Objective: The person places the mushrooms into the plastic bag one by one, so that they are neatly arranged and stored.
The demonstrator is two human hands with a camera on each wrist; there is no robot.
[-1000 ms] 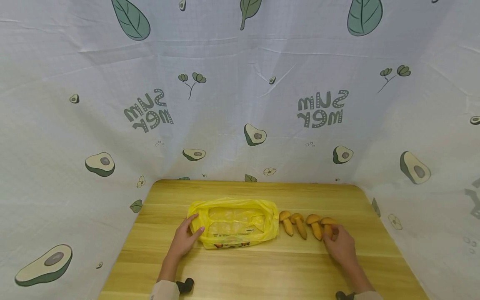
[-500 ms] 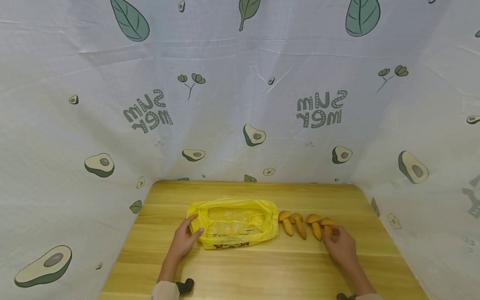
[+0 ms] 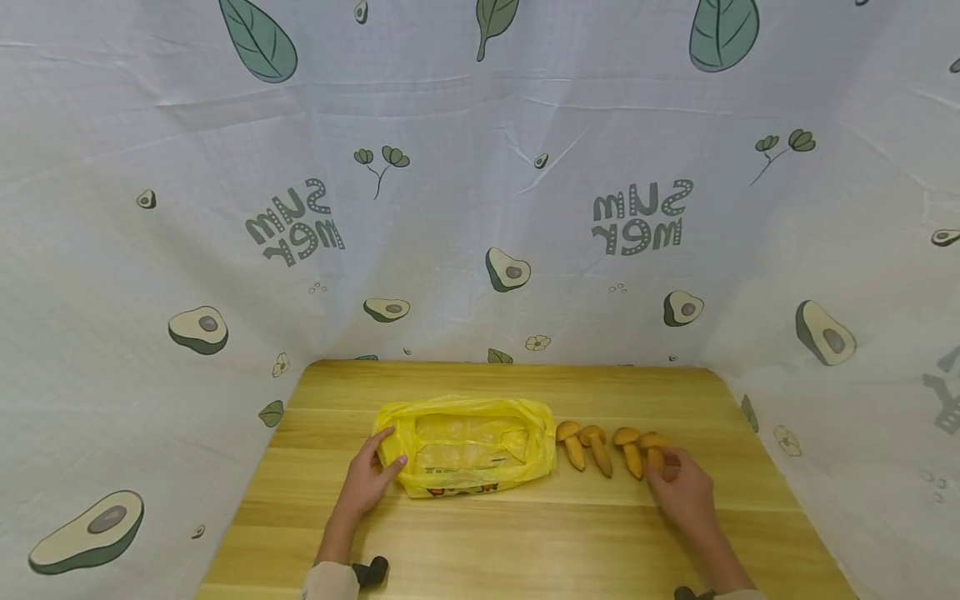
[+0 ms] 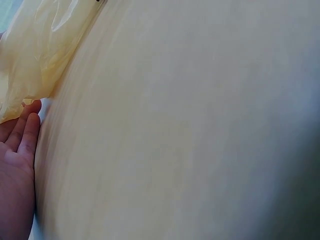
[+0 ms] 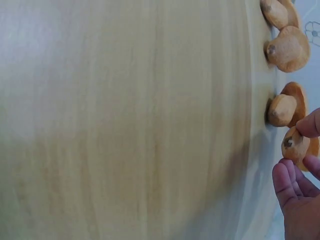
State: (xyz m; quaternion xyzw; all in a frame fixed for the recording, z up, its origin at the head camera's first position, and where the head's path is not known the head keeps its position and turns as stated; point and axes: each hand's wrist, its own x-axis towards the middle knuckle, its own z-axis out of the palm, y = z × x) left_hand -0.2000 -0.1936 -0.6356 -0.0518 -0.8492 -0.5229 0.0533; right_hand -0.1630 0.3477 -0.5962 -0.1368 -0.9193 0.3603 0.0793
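Observation:
A yellow plastic bag lies on the table with its mouth spread wide and facing up. At its left end rests my left hand, thumb and fingers spread apart against the bag's edge. In the left wrist view the fingers look fairly straight beside the bag. Right of the bag, several orange-brown mushrooms lie in a row, caps away from me. My right hand pinches the stem of the rightmost mushroom. In the right wrist view thumb and fingers surround that mushroom, its stem end facing the camera.
Beside the held one lies another mushroom; two more, a mushroom and a mushroom, lie close to the bag. The wood-grain table has rounded far corners. A patterned white cloth hangs around its back and sides.
The rightmost mushroom and the right hand's fingertips have shifted very slightly. The left hand and the bag keep their place.

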